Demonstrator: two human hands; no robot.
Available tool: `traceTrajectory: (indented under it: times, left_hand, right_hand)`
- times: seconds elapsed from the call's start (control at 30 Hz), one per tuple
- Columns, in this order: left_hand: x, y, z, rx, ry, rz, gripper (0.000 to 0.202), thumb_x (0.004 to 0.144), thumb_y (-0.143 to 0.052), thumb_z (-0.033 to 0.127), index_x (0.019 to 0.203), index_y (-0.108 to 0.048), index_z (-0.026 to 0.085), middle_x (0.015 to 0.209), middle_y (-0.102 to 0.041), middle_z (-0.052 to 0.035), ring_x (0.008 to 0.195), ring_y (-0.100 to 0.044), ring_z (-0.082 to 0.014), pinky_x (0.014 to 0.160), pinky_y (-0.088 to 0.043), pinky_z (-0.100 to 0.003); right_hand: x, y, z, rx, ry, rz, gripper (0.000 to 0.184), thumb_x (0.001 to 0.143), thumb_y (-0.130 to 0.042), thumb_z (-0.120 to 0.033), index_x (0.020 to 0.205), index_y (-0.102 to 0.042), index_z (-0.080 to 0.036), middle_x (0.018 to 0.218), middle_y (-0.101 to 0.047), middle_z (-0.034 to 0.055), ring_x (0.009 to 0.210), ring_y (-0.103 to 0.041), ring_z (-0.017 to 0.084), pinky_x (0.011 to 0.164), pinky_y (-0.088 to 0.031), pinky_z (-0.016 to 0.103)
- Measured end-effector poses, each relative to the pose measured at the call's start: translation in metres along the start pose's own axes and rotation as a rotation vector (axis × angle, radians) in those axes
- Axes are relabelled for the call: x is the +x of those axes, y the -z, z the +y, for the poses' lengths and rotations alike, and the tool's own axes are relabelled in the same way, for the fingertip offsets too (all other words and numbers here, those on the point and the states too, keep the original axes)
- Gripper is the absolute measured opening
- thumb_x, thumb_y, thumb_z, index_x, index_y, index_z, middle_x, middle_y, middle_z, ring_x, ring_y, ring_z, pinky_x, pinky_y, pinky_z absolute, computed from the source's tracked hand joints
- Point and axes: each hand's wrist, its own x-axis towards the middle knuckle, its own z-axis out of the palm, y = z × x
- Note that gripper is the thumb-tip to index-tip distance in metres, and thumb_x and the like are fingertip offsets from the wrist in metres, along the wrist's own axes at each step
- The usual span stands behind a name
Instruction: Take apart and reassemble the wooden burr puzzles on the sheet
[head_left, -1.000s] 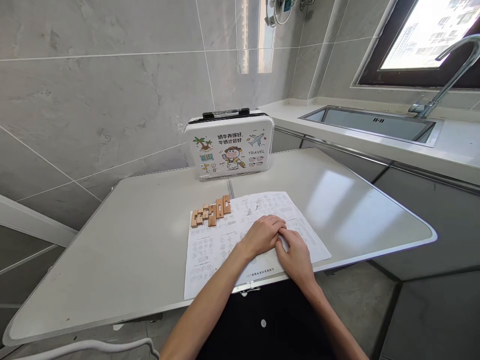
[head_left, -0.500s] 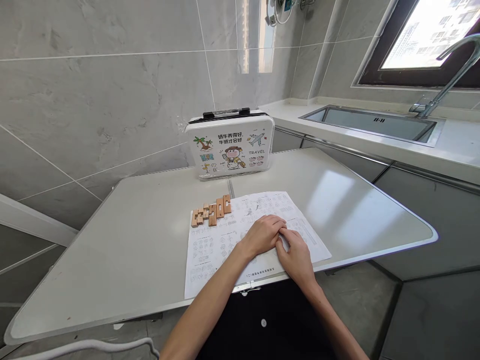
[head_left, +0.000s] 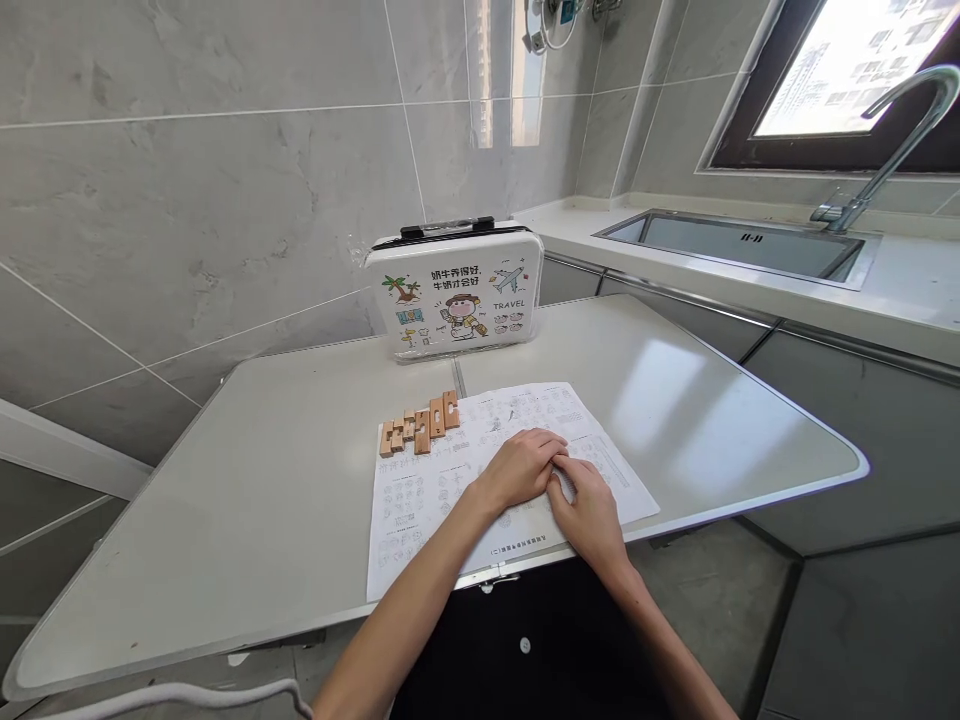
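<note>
My left hand [head_left: 527, 466] rests on a large printed sheet [head_left: 405, 505], its fingers lying together and pointing right. Its fingertips meet those of my right hand [head_left: 589, 502], which is loosely curved with a gap between thumb and forefinger. Nothing shows in either hand, though the place where the fingertips overlap is partly hidden. Up and to the left of my hands, several notched wooden puzzle pieces [head_left: 422, 432] stand side by side in a slanted row on the sheet's far left corner. Small line diagrams cover the paper.
The white folding table [head_left: 300, 480] has a seam down its middle. A plastic-wrapped white case [head_left: 457, 290] with cartoon prints stands upright at the back against the tiled wall [head_left: 225, 200]. To the right is a counter with a sink [head_left: 739, 245] and a tap [head_left: 892, 160].
The whole view has shifted very slightly as the head moved. My hands stay together on the sheet, and the wooden pieces lie as before.
</note>
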Motion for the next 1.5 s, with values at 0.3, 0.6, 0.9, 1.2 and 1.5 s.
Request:
traceTrajectory:
  times: [0.3,0.6,0.9,1.2,1.5]
  left_hand:
    - [-0.015,0.064,-0.034,0.174,0.069,0.126,0.031,0.097,-0.052,0.01,0.119,-0.07,0.023,0.124,-0.074,-0.007,0.127,-0.062,-0.0244,0.111,-0.05,-0.047]
    - [-0.068,0.131,-0.108,0.184,0.482,0.482,0.025,0.099,-0.051,0.024,0.111,-0.073,0.024,0.125,-0.074,-0.0052,0.126,-0.062,-0.0262,0.113,-0.047,-0.047]
    - [-0.113,0.131,-0.135,-0.001,0.71,0.512,0.032,0.097,-0.053,0.039,0.113,-0.076,0.023,0.12,-0.077,-0.0064,0.09,-0.073,-0.0213,0.075,-0.058,-0.033]
    - [-0.117,0.123,-0.143,-0.135,0.725,0.448,0.032,0.093,-0.058,0.045,0.109,-0.076,0.023,0.115,-0.079,-0.0067,0.098,-0.074,-0.0229,0.093,-0.058,-0.035]
    - [-0.126,0.123,-0.138,-0.178,0.728,0.43,0.043,0.092,-0.061,0.06,0.111,-0.075,0.024,0.113,-0.079,-0.0082,0.099,-0.075,-0.0258,0.086,-0.06,-0.037]
  right_hand:
    - [0.0,0.002,-0.004,0.051,-0.007,-0.007,0.033,0.097,-0.049,-0.024,0.12,-0.073,-0.021,0.119,-0.076,0.0101,0.115,-0.067,0.029,0.102,-0.053,0.047]
    - [-0.001,0.004,-0.009,0.077,-0.048,-0.015,0.032,0.098,-0.049,-0.024,0.118,-0.074,-0.023,0.119,-0.076,0.0094,0.116,-0.067,0.029,0.102,-0.053,0.048]
    - [0.0,0.003,-0.009,0.067,-0.039,-0.014,0.032,0.097,-0.049,-0.024,0.116,-0.074,-0.023,0.118,-0.076,0.0099,0.115,-0.068,0.029,0.102,-0.053,0.049]
    - [-0.001,0.005,-0.01,0.077,-0.06,-0.04,0.032,0.099,-0.048,-0.026,0.117,-0.074,-0.024,0.121,-0.076,0.0088,0.117,-0.067,0.029,0.101,-0.054,0.048]
    - [-0.001,0.006,-0.012,0.094,-0.075,-0.043,0.03,0.099,-0.049,-0.025,0.115,-0.074,-0.024,0.12,-0.076,0.0083,0.117,-0.067,0.028,0.102,-0.053,0.048]
